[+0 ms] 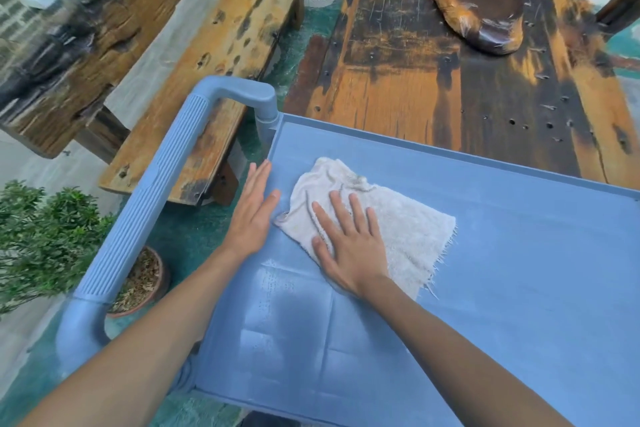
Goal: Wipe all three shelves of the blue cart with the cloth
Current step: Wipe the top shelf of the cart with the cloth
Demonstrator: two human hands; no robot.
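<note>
pressing cloth (391, 222) on blue cart (519, 253)

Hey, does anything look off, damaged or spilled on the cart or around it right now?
Nothing spilled. The cloth is frayed, with loose threads along its right edge, and bunched at its far corner. The right hand presses it flat on the top shelf; the left hand rests at the shelf's left rim. The shelf looks streaky near the front.
</note>
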